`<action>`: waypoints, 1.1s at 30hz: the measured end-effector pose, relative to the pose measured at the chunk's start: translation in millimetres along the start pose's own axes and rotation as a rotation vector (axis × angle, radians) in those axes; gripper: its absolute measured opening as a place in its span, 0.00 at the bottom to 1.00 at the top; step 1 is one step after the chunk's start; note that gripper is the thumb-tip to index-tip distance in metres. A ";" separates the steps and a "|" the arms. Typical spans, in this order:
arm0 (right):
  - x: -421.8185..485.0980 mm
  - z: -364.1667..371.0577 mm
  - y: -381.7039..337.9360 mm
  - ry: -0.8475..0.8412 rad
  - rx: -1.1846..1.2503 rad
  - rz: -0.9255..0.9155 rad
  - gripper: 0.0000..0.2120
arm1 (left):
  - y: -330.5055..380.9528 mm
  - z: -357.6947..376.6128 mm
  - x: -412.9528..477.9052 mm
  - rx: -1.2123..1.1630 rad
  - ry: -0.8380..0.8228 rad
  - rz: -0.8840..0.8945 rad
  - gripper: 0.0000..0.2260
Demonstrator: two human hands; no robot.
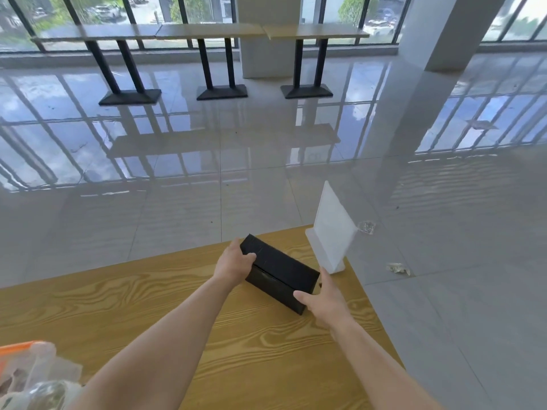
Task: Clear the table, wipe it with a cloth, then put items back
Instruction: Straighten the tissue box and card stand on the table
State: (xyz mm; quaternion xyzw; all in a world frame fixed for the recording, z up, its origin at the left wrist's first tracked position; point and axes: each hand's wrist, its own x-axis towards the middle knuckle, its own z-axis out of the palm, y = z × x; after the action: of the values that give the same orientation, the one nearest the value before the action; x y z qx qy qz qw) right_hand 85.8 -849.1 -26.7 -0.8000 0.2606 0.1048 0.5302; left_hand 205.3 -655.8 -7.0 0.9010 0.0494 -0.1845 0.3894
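A black rectangular box [279, 270] lies slanted on the wooden table [124, 303] near its far right corner. My left hand [233, 263] grips the box's far left end, thumb on top. My right hand [324, 300] grips its near right end. A white upright sign holder [330, 235] stands on the table's far right corner, just behind the box and apart from it. No cloth shows in this view.
A clear plastic bag with an orange strip [26, 371] sits at the table's near left edge. Glossy tiled floor [207, 179] surrounds the table, with small bits of litter [398, 268] on the right. Long bar tables [207, 32] stand by the far windows, beside a white pillar [444, 34].
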 end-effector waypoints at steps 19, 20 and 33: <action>-1.8 -3.8 18.3 0.036 -0.198 -0.235 0.41 | -49.8 5.1 -29.3 -0.423 0.146 -0.002 0.14; -6.6 -0.1 24.8 0.051 -0.250 -0.280 0.42 | -55.5 6.7 -36.3 -0.462 0.146 -0.019 0.14; -23.9 22.7 64.6 0.055 -0.139 -0.164 0.26 | -103.6 42.6 -82.4 -0.527 0.161 -0.174 0.09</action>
State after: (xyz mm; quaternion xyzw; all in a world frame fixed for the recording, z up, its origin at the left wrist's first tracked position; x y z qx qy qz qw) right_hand 34.1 -840.9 -76.8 -0.8561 0.2009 0.0569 0.4728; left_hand 92.3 -610.3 -74.0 0.7729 0.2038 -0.1259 0.5875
